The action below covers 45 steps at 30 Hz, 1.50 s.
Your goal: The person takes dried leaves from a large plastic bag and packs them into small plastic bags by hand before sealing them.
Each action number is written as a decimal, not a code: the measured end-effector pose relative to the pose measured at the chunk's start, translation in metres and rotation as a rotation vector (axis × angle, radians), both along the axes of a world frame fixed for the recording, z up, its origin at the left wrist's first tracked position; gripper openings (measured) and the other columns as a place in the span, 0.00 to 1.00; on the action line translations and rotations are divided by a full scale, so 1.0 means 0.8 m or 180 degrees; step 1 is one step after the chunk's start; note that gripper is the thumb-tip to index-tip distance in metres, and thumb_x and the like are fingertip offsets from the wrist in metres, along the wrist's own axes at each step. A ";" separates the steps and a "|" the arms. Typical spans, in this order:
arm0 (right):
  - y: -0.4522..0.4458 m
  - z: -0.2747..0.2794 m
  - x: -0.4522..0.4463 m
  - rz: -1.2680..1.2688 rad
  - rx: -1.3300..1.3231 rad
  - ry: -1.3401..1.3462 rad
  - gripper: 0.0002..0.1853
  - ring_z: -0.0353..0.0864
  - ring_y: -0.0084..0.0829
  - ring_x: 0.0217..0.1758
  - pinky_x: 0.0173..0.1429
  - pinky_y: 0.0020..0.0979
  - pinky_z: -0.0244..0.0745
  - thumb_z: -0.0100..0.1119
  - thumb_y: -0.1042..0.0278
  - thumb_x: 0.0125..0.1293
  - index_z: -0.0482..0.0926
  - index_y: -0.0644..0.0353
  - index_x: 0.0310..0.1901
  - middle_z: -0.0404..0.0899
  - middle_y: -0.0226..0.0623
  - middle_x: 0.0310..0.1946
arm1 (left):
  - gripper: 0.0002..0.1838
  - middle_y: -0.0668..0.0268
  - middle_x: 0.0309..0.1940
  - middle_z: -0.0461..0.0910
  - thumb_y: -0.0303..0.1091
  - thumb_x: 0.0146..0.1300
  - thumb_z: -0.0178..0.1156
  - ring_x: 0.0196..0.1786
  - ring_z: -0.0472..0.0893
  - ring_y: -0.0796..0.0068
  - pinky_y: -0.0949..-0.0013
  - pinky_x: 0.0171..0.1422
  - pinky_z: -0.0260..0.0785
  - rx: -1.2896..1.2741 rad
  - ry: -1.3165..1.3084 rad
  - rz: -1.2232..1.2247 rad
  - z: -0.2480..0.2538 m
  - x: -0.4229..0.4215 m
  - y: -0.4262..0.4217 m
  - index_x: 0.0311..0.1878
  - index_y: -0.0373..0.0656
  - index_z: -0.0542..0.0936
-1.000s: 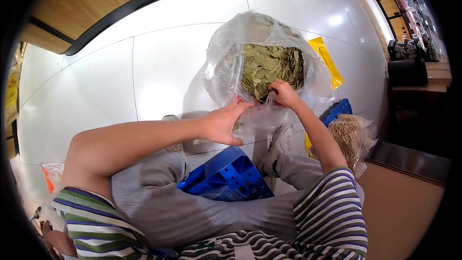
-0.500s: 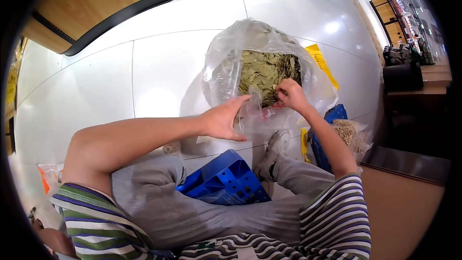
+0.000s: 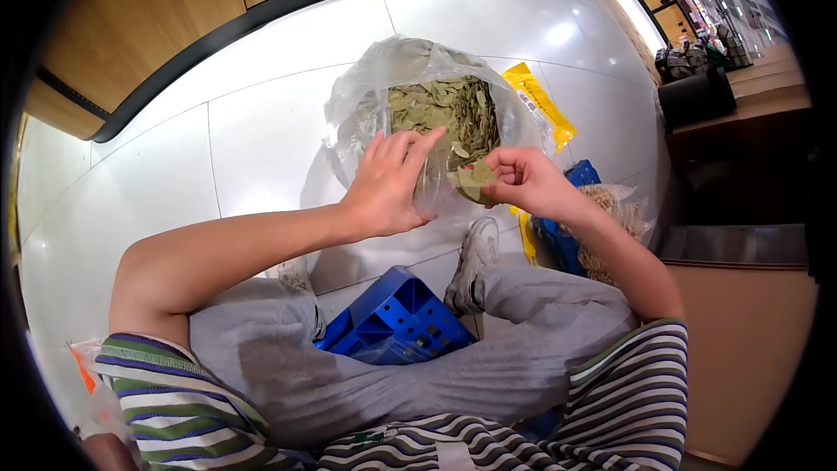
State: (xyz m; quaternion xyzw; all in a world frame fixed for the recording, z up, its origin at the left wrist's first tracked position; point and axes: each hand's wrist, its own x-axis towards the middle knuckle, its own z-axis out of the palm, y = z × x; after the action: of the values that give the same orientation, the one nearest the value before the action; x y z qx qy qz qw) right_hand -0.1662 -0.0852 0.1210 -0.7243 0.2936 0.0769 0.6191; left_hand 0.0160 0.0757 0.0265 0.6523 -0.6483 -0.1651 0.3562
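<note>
A large clear plastic sack (image 3: 353, 109) full of dried bay leaves (image 3: 445, 109) stands on the floor with its mouth open. My left hand (image 3: 388, 183) is at the sack's near side, thumb and fingers spread around a small clear plastic bag (image 3: 429, 187) and keeping hold of it. Between the thumb and fingers of my right hand (image 3: 532, 181) are several bay leaves (image 3: 473, 181), close to the small bag's opening. How far the leaves reach into that bag is hard to see through the shiny plastic.
A yellow packet (image 3: 540, 105) lies right of the sack. Between my legs sits a blue plastic crate (image 3: 397, 318). At right, a clear bag of pale, small pieces (image 3: 610, 218) rests by another blue crate (image 3: 558, 244). A wooden cabinet (image 3: 157, 26) borders the upper left.
My right hand has drawn back from the sack's leaves towards me, now with bay leaves in its grip. My left hand has turned upwards with the small bag. The view has shifted slightly.
</note>
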 end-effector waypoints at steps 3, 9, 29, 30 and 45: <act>0.006 -0.005 -0.004 0.0013 -0.0056 0.0099 0.09 0.82 0.17 0.33 0.38 0.20 0.76 0.64 0.80 0.62 0.79 0.69 0.44 0.83 0.30 0.31 | 0.60 0.53 0.59 0.67 0.45 0.42 0.80 0.66 0.66 0.49 0.37 0.79 0.45 0.0065 -0.0262 -0.0170 0.013 -0.007 0.005 0.77 0.47 0.54; 0.019 0.014 0.005 0.0148 -0.0210 0.0245 0.12 0.81 0.17 0.31 0.35 0.21 0.75 0.68 0.78 0.60 0.76 0.67 0.42 0.81 0.30 0.28 | 0.62 0.54 0.57 0.67 0.50 0.41 0.80 0.64 0.68 0.50 0.35 0.78 0.46 -0.0022 -0.0504 -0.0412 0.024 -0.012 0.003 0.77 0.45 0.54; 0.033 0.059 0.019 0.0029 -0.1150 -0.0353 0.11 0.76 0.13 0.32 0.38 0.19 0.73 0.64 0.77 0.62 0.83 0.68 0.46 0.81 0.27 0.31 | 0.59 0.52 0.54 0.68 0.44 0.41 0.78 0.58 0.71 0.49 0.49 0.64 0.64 -0.0516 -0.0223 -0.0026 0.048 -0.008 -0.027 0.75 0.42 0.55; 0.032 0.059 0.018 0.0068 -0.1026 -0.0443 0.12 0.76 0.13 0.32 0.39 0.19 0.73 0.64 0.77 0.63 0.83 0.69 0.48 0.81 0.29 0.33 | 0.59 0.52 0.54 0.68 0.45 0.41 0.78 0.58 0.71 0.49 0.49 0.64 0.65 -0.0559 -0.0242 0.0003 0.048 -0.006 -0.027 0.75 0.41 0.56; 0.033 0.052 0.019 0.0993 -0.1336 -0.0696 0.15 0.79 0.24 0.25 0.30 0.27 0.74 0.60 0.71 0.68 0.81 0.62 0.56 0.85 0.38 0.37 | 0.59 0.51 0.53 0.69 0.45 0.43 0.78 0.58 0.72 0.50 0.51 0.63 0.66 -0.0507 0.0244 -0.0239 0.053 -0.001 -0.023 0.76 0.42 0.54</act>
State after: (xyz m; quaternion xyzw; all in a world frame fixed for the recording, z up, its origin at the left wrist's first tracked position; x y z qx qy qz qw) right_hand -0.1510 -0.0587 0.1626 -0.8771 0.1194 0.0302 0.4643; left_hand 0.0153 0.0571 0.0687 0.5904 -0.6693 -0.1511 0.4250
